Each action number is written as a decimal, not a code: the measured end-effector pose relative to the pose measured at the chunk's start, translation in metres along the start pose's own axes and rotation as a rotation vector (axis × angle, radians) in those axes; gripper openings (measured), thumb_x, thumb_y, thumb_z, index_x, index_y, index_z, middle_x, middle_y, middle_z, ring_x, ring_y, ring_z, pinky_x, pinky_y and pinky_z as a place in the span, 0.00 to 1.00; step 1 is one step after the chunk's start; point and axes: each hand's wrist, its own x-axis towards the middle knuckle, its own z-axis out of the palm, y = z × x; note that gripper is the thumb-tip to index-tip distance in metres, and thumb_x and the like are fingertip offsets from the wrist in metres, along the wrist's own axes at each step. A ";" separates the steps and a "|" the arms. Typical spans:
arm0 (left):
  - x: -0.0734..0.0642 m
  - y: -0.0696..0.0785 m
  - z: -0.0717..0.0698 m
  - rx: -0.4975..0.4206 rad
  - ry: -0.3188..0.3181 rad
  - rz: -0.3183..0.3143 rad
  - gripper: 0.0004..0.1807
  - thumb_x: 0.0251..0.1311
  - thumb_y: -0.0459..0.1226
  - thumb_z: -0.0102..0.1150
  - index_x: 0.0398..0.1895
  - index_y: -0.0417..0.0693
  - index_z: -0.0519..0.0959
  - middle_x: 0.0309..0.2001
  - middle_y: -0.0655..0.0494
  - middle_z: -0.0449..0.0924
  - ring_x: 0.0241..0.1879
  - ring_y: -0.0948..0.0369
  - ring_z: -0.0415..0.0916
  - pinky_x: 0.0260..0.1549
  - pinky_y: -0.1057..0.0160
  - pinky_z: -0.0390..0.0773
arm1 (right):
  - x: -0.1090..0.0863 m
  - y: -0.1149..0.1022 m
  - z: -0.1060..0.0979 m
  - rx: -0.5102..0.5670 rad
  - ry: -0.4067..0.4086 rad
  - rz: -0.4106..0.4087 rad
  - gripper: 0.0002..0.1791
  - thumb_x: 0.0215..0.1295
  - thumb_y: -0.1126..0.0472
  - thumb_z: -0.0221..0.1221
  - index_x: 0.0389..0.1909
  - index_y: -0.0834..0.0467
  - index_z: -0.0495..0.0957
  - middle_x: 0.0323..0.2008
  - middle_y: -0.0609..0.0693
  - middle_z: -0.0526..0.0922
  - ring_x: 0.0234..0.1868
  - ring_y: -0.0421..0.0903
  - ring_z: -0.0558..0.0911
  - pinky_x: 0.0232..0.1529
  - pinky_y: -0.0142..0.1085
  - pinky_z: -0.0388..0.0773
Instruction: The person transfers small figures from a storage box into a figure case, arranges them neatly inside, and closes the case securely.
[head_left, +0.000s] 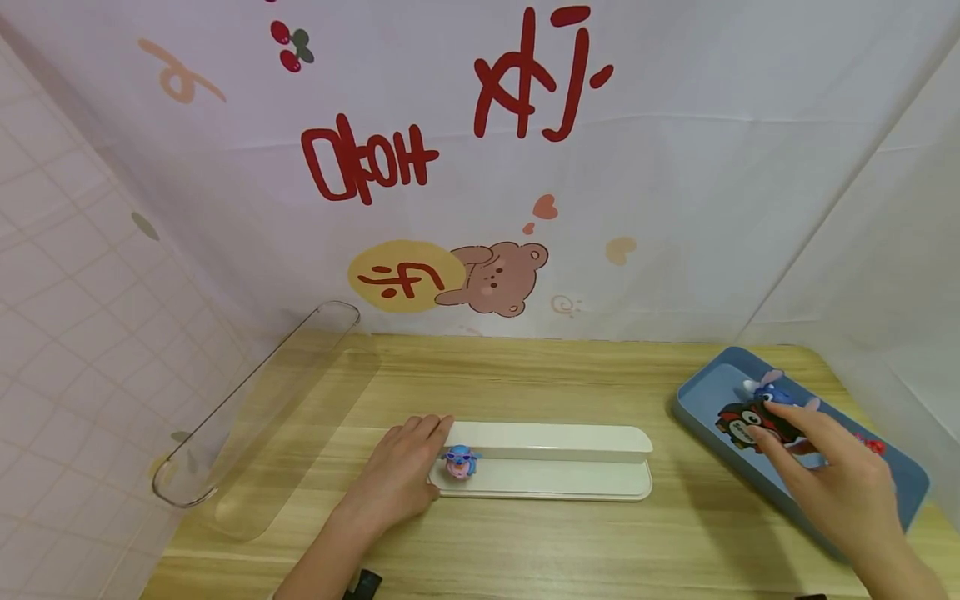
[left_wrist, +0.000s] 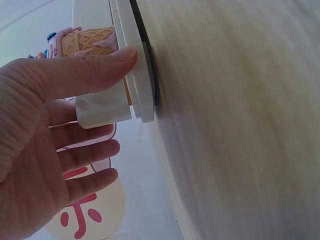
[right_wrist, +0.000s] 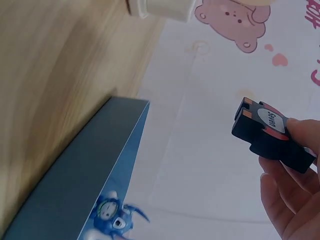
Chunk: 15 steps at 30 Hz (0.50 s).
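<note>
My left hand (head_left: 407,467) holds the left end of a long white two-step display stand (head_left: 555,477), thumb on its front edge and fingers at the back. A small blue figurine with purple glasses (head_left: 460,463) stands on the lower step beside that hand; in the left wrist view its waffle-cone base (left_wrist: 87,42) shows above the thumb. My right hand (head_left: 843,475) pinches a black owl-like figure (right_wrist: 272,132) with a white "Seven" belly, orange feet and red sides. It is raised over the blue tray (head_left: 705,417), overlapping a blue big-eared figurine (head_left: 772,392) there.
Near the right end of the tray lies a small red item (head_left: 872,443). A clear, shallow long box (head_left: 300,417) with a shiny rim stands at the left by the side wall. A printed white cloth (head_left: 660,183) hangs behind the wooden table (head_left: 525,542).
</note>
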 end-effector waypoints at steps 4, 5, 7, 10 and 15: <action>0.000 0.000 0.000 -0.008 -0.001 -0.003 0.52 0.40 0.32 0.86 0.73 0.36 0.71 0.63 0.46 0.77 0.63 0.47 0.73 0.62 0.41 0.75 | 0.003 -0.007 0.007 0.045 -0.013 -0.005 0.35 0.70 0.35 0.62 0.50 0.66 0.88 0.48 0.34 0.85 0.41 0.13 0.75 0.42 0.12 0.73; 0.000 0.000 0.000 -0.010 0.000 -0.003 0.52 0.40 0.33 0.86 0.73 0.36 0.71 0.63 0.46 0.77 0.63 0.47 0.73 0.62 0.40 0.75 | 0.004 -0.008 0.009 0.057 -0.010 -0.010 0.33 0.70 0.37 0.63 0.50 0.66 0.88 0.48 0.38 0.86 0.41 0.14 0.76 0.42 0.13 0.73; 0.000 0.000 0.000 -0.012 0.002 -0.003 0.52 0.40 0.33 0.86 0.73 0.36 0.71 0.63 0.45 0.77 0.63 0.47 0.73 0.62 0.40 0.75 | 0.006 -0.012 0.012 0.066 -0.026 -0.008 0.32 0.70 0.39 0.64 0.50 0.66 0.87 0.48 0.41 0.87 0.41 0.15 0.76 0.43 0.13 0.74; 0.000 0.001 0.000 -0.010 0.006 0.000 0.52 0.40 0.33 0.86 0.73 0.36 0.71 0.62 0.45 0.77 0.63 0.47 0.73 0.62 0.40 0.75 | 0.009 -0.018 0.016 0.096 -0.024 -0.025 0.33 0.70 0.38 0.64 0.50 0.67 0.87 0.47 0.44 0.88 0.41 0.18 0.77 0.42 0.14 0.74; 0.000 0.001 0.000 -0.005 0.007 0.004 0.52 0.39 0.33 0.87 0.73 0.36 0.71 0.62 0.45 0.77 0.62 0.47 0.73 0.61 0.40 0.75 | 0.013 -0.027 0.023 0.121 -0.047 -0.027 0.36 0.71 0.35 0.60 0.51 0.67 0.87 0.46 0.45 0.87 0.41 0.21 0.77 0.43 0.14 0.74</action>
